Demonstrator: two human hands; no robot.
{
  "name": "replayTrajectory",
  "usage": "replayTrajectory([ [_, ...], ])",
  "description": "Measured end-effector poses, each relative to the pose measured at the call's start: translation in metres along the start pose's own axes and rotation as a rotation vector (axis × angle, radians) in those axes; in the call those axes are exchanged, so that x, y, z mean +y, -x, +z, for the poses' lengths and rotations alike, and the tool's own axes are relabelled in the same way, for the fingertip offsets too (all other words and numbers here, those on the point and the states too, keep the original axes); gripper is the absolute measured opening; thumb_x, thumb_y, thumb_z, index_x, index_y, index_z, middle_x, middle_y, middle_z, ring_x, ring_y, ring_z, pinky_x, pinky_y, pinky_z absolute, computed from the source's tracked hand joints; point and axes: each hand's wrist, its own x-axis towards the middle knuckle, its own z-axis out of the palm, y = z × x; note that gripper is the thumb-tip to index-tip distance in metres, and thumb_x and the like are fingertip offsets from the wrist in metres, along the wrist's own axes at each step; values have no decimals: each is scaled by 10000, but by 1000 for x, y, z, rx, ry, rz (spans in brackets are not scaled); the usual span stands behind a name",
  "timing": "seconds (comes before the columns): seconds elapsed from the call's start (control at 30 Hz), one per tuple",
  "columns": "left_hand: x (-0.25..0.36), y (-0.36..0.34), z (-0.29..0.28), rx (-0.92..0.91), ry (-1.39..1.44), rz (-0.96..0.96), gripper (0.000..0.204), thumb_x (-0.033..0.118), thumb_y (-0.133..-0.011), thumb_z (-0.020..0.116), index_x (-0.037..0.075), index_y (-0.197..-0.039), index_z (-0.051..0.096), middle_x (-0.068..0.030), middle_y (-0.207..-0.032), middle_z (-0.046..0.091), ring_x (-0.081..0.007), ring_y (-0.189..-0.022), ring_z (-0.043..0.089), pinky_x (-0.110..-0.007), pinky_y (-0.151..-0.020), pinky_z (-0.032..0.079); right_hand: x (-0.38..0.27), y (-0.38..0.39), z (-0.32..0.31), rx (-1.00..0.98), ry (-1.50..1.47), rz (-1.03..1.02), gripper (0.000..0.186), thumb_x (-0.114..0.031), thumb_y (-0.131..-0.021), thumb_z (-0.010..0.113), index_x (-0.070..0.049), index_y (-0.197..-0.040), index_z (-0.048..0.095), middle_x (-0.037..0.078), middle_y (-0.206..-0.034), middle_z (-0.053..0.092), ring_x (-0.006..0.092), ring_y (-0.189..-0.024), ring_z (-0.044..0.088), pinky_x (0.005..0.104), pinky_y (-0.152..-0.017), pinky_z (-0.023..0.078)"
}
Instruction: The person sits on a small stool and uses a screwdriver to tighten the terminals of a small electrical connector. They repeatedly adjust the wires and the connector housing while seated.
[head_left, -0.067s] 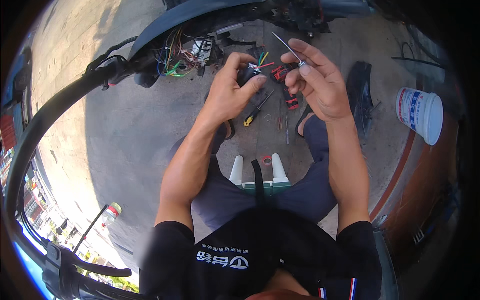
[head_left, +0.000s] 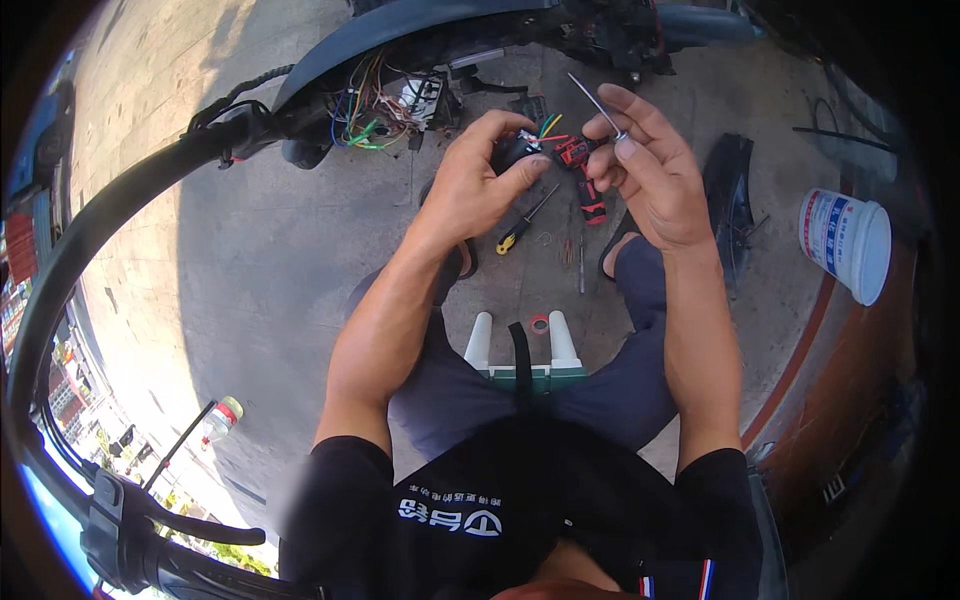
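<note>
My left hand is closed around a small black part, held between thumb and fingers. Red, yellow and green wires stick out of its right side. My right hand pinches a thin screwdriver by its handle end, most of which the fingers hide. The screwdriver's metal shaft points up and to the left, apart from the black part. Below the hands, a red and black power drill lies on the ground, partly hidden by my right fingers.
A yellow and black screwdriver lies left of the drill. Exposed wiring hangs from a vehicle at the upper left; its black handlebar curves along the left. A white bucket stands right. Red tape lies near a green-and-white stool.
The view has shifted slightly, moving the scene a little to the right. Both hands keep the same grips, and the screwdriver still points up and left.
</note>
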Motion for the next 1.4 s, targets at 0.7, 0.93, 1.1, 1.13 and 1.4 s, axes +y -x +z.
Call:
replayTrajectory([
  [0.7,11,17,-10,-241,91,-61,170,120,-884,758,36,-935,619,24,-831,620,-52,-766,531,-237,-664,437,-1,11,29,-39,850,-178,288,2,-820,643,-79,-1087,714,92,-797,713,194,-619,665,304,-593,524],
  [0.93,12,16,-7,-154,180,88,186,134,-849,760,41,-874,601,17,-751,596,-63,-684,533,-250,-604,434,1,10,24,71,872,-339,278,-5,-823,654,-88,-1083,714,84,-788,703,192,-619,656,303,-585,521],
  [1.1,10,18,-3,-88,392,-10,197,120,-837,764,37,-899,598,13,-810,604,-59,-737,533,-239,-639,435,6,12,31,-20,871,-390,288,-4,-817,661,-98,-1084,714,83,-837,719,216,-660,683,313,-599,533],
  [1.13,9,19,-2,-93,383,-25,201,121,-835,769,38,-902,599,13,-801,604,-57,-730,532,-238,-633,435,8,11,32,-10,863,-416,285,-7,-817,663,-100,-1081,714,86,-843,722,224,-668,688,316,-599,534],
  [1.4,6,12,3,-11,42,184,242,110,-784,808,30,-960,661,-33,-752,635,-103,-674,591,-266,-609,470,8,14,32,15,907,-386,264,-24,-810,673,-102,-1059,717,109,-863,723,273,-689,696,340,-591,538],
])
